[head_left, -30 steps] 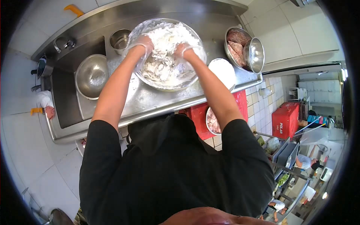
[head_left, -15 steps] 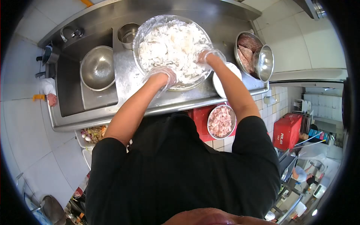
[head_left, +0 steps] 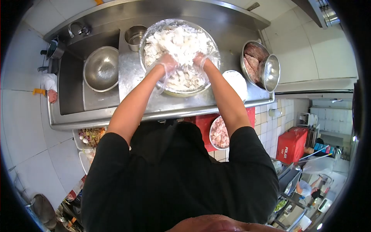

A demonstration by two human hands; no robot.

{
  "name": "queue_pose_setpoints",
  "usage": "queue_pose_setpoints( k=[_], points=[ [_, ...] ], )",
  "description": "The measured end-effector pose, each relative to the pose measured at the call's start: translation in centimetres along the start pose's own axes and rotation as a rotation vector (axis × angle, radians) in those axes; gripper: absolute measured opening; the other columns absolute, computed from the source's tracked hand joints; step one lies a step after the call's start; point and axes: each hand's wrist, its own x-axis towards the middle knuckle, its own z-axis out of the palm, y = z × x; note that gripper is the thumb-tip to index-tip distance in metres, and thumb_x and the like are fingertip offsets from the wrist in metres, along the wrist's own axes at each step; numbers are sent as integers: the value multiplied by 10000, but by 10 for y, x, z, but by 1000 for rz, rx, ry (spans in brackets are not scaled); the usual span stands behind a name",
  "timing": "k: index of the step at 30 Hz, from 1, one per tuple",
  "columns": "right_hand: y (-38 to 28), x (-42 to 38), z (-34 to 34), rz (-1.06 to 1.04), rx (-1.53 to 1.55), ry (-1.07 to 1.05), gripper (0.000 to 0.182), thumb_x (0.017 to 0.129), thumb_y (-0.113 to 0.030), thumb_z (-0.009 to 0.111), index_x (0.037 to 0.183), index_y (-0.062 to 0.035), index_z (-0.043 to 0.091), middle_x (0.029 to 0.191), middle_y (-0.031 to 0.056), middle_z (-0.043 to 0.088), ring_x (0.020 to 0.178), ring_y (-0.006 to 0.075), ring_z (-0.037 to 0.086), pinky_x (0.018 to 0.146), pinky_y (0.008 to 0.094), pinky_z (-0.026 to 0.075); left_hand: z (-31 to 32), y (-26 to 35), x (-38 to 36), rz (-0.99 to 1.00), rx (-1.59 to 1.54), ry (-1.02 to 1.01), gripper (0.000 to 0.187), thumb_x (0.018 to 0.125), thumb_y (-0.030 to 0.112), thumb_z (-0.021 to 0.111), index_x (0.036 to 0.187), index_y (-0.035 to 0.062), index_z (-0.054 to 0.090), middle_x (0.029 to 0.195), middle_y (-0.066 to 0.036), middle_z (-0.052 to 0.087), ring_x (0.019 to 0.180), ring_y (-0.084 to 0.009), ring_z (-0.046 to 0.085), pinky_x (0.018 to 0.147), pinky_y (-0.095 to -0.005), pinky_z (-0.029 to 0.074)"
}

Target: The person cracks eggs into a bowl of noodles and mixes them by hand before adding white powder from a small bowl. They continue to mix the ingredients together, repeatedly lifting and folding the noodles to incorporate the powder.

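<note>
A large round bowl (head_left: pixel 181 93) on the steel counter holds a heap of pieces coated in white powder (head_left: pixel 177 38). My left hand (head_left: pixel 168 62), in a clear plastic glove, is sunk into the left side of the heap. My right hand (head_left: pixel 201 59), gloved the same way, reaches in from the right, a short gap from the left one. The powdery pieces hide the fingers of both hands. Just right of the bowl stands a white round container (head_left: pixel 236 83) filled with white powder.
A metal bowl of meat slabs (head_left: pixel 252 63) with a smaller metal bowl (head_left: pixel 271 73) sits at the right. A steel pot (head_left: pixel 135 37) and a sink bowl (head_left: pixel 101 69) lie leftward. Below the counter edge are cut meat (head_left: pixel 219 133) and a red box (head_left: pixel 292 145). Another person (head_left: pixel 305 188) is far right.
My right hand has moved left, from the bowl's right rim towards the middle. My left hand has pushed farther into the heap, which is bunched higher towards the back.
</note>
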Motion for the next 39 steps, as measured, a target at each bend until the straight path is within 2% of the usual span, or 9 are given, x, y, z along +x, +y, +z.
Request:
queue_pose_setpoints(
  k=[4, 8, 12, 20, 25, 26, 29, 32, 39],
  points=[
    [-12, -38, -119, 28, -65, 82, 174, 663, -179, 526, 740, -80, 646, 794, 123, 631, 760, 273, 606, 673, 352, 488, -31, 6, 26, -77, 224, -162, 319, 709, 260, 485, 875, 44, 649, 971, -186, 594, 869, -308, 594, 733, -362, 479],
    [-8, -72, -145, 373, 209, -335, 265, 705, -207, 516, 897, -81, 648, 926, 148, 620, 853, 307, 587, 755, 348, 461, -69, 30, -22, -70, 509, -473, 332, 726, 253, 478, 935, 51, 639, 995, -160, 601, 907, -286, 591, 764, -363, 471],
    [-31, -95, -140, 12, -45, -697, 363, 707, -270, 515, 1005, -90, 618, 1026, 146, 592, 960, 291, 552, 830, 367, 423, -58, 37, -57, 6, 513, -509, 293, 742, 191, 463, 933, 67, 647, 976, -130, 616, 869, -279, 599, 727, -375, 483],
    [-82, -68, -95, -120, 107, -567, 308, 794, -314, 447, 885, -101, 650, 906, 126, 627, 842, 290, 592, 749, 375, 462, -8, -2, -25, 466, 357, -657, 344, 782, 280, 447, 891, 1, 616, 860, -187, 608, 774, -317, 585, 663, -361, 476],
    [-107, -45, -50, 374, 1231, 42, 262, 809, -188, 479, 1004, -53, 590, 936, 125, 612, 861, 240, 574, 772, 348, 448, -36, 6, -37, -436, -513, -575, 430, 765, 396, 564, 899, -10, 610, 770, -150, 620, 708, -237, 563, 673, -324, 453],
    [-107, -37, -42, 425, 1427, 104, 264, 800, -183, 473, 1006, -70, 593, 974, 139, 598, 897, 272, 562, 792, 364, 442, -36, 9, -39, -345, -503, -482, 438, 758, 393, 575, 943, -4, 598, 819, -146, 620, 735, -233, 557, 694, -319, 448],
    [-94, -27, -37, 415, 1007, 361, 277, 776, -153, 459, 1005, -78, 595, 1001, 156, 589, 939, 303, 551, 810, 383, 437, -7, 1, -35, -104, -704, -159, 495, 705, 379, 641, 1038, 22, 559, 888, -101, 607, 772, -186, 536, 710, -305, 437],
    [-81, -26, -73, 398, 334, 63, 324, 791, -231, 481, 1023, -25, 570, 1025, 168, 577, 919, 273, 565, 794, 369, 446, -22, 14, -36, -38, -665, 47, 491, 705, 388, 645, 1049, 46, 566, 961, -108, 603, 820, -193, 529, 756, -300, 429],
    [-46, -34, -212, 303, -26, -380, 425, 784, -384, 510, 1103, -109, 557, 1132, 165, 531, 1007, 291, 530, 870, 368, 406, -76, 33, -43, -216, -19, -165, 438, 745, 426, 524, 975, 63, 611, 984, -160, 597, 908, -304, 567, 793, -352, 443]
  ],
)
